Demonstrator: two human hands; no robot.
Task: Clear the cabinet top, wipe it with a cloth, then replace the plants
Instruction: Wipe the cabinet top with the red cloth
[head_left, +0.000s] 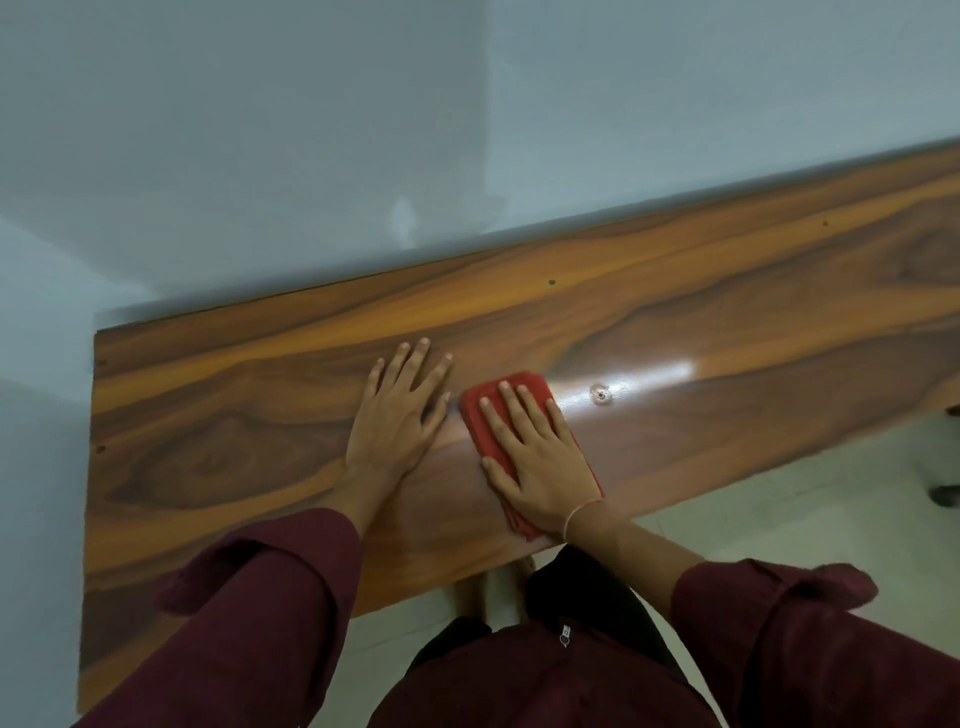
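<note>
Seems to be the middle step, the wiping. No plant or pot in view on the cabinet top (675, 291), only the red cloth (524, 387) and two hands. Judged therefore as cleared already, with the wiping under way and the replacing of the plants not yet begun.

Right hand (540, 457): lying flat on the cloth, fingers (511, 410) straight and a little spread, pressing down, not curled around anything. Left hand (397, 415): resting flat on the bare wood just beside the cloth, on the side of the left end, fingers straight and spread wide, holding nothing. Probably there for support.

Cloth: folded into a thick pad, well away from the left end, closer to the front edge than to the back edge at the wall (260, 130). Mostly hidden under the right palm. Showing beyond the fingertips on the far side, along the thumb side, and under the wrist, about at the front edge. Touching the left hand or not: cannot tell, very close.

Next move, probably: pushing the pad along the wood toward the right, past the small round metal fitting (601, 395) just beside the cloth in the bright reflection. Calls for even pressure from a flat palm, so as not to let the pad unfold or slip out, and for care over the fitting, a possible place of catching. Left end and back edge to be covered too. Only after that, fetching of the plants, out of view here.
</note>
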